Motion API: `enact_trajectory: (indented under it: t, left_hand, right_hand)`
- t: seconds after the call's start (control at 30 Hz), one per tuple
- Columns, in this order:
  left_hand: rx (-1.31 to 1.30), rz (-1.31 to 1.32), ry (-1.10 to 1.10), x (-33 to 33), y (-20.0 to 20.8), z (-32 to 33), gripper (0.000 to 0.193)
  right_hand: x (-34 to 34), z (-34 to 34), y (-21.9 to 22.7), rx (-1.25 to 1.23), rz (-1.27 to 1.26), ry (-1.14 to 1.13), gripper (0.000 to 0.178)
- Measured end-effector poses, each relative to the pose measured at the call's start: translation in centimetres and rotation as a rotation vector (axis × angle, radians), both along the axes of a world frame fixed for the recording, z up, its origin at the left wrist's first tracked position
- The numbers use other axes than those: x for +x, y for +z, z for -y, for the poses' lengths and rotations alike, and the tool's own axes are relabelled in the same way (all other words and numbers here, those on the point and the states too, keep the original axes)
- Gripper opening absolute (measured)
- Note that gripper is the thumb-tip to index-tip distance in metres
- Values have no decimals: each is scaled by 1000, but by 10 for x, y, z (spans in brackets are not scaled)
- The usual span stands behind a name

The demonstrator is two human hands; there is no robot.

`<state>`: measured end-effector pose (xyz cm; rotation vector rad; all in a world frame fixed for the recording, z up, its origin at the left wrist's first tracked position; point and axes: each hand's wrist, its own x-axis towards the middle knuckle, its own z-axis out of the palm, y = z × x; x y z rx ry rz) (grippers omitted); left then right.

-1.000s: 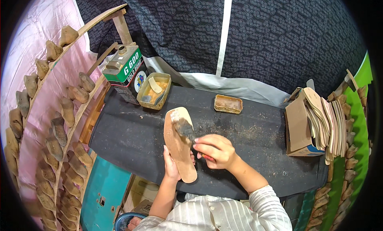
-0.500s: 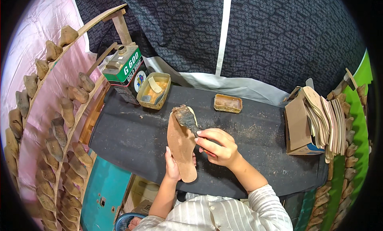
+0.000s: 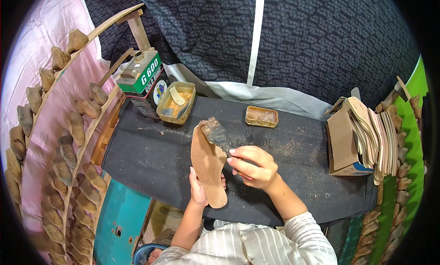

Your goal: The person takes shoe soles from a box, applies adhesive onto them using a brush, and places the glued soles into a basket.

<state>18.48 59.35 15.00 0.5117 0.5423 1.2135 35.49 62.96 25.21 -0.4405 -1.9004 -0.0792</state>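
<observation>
A tan shoe insole (image 3: 207, 171) is held up over the table, its wide toe end pointing away from me. My left hand (image 3: 198, 190) is closed around its narrower heel part, thumb on the near side and fingertips showing at the right edge. My right hand (image 3: 253, 166) pinches the handle of a dark brush (image 3: 215, 133) crusted with old glue. The brush's wide head lies over the upper right of the insole's toe end; whether it touches is hard to tell. A slightly darker, damp-looking patch shows on the insole below the brush.
On the black-covered table (image 3: 293, 191) stand a green and black metal can (image 3: 143, 84), a yellowish tub (image 3: 176, 104) with a pale scraper in it, and a shallow rectangular tin (image 3: 261, 117). A cardboard box (image 3: 343, 143) of stacked insoles (image 3: 373, 139) is at right. Wooden lasts (image 3: 68, 150) line racks at both sides.
My right hand and the brush have shifted slightly rightward, and the brush head's angle has turned a little. The left hand and the insole have hardly moved.
</observation>
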Motion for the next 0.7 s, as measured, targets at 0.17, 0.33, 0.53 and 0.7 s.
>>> enact_trajectory:
  t: [0.17, 0.33, 0.53, 0.7]
  left_hand:
    - [-17, -35, 8, -6, -1, -1, 77]
    - [-22, -36, 17, -8, -4, -1, 79]
    - [18, -3, 39, -12, 1, -3, 79]
    - [-6, 42, 42, -17, -4, -3, 79]
  right_hand:
    - [8, -3, 2, -79, -31, -143, 36]
    - [3, -1, 5, -51, -84, -80, 34]
    - [2, 8, -1, -132, 22, 33, 28]
    - [10, 8, 5, -234, -63, 121, 27]
